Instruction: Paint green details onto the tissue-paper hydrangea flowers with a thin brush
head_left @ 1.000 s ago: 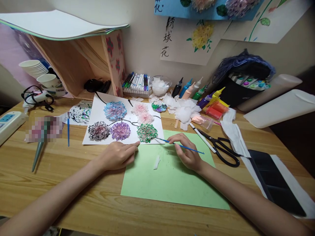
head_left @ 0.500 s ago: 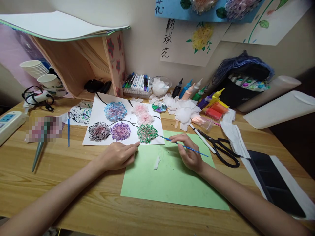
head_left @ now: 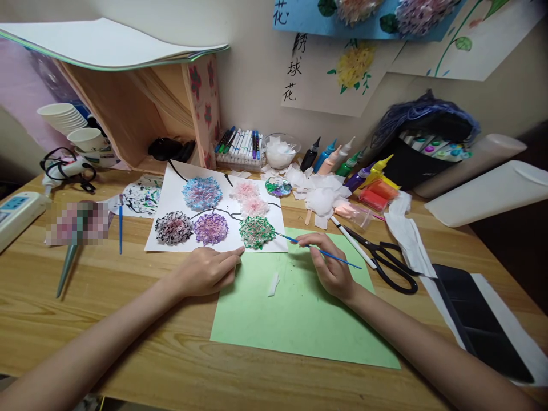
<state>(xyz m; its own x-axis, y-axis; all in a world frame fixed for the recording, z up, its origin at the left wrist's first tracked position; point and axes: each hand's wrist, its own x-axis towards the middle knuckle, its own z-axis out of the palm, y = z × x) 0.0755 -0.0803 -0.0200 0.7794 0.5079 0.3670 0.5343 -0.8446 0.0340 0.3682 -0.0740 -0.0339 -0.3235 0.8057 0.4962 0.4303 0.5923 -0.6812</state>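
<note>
My right hand (head_left: 331,265) pinches a thin blue paintbrush (head_left: 325,253). The brush tip touches the right edge of a green-tipped tissue paper flower (head_left: 257,232). My left hand (head_left: 212,269) lies at the lower edge of the white sheet (head_left: 233,241), its index finger stretched out onto the paper just below that flower and its other fingers loosely bent, holding nothing. Also on the sheet are a blue flower (head_left: 202,193), a black-edged flower (head_left: 173,228), a purple flower (head_left: 211,229) and pale pink flowers (head_left: 252,200), with dark painted branches. Under my right hand lies a green sheet (head_left: 299,325) with a white paper scrap (head_left: 274,283).
Behind the sheet stand a paint palette (head_left: 278,186), torn white tissue (head_left: 321,197), paint bottles (head_left: 329,157), markers (head_left: 240,145) and a bowl (head_left: 281,151). Scissors (head_left: 385,257) and a white pen (head_left: 353,242) lie right, near a black tray (head_left: 479,319). Another brush (head_left: 120,225) lies left.
The view has shifted very slightly. Both hands, the paintbrush and the sheet keep nearly the same places, with the brush tip still at the green-tipped flower.
</note>
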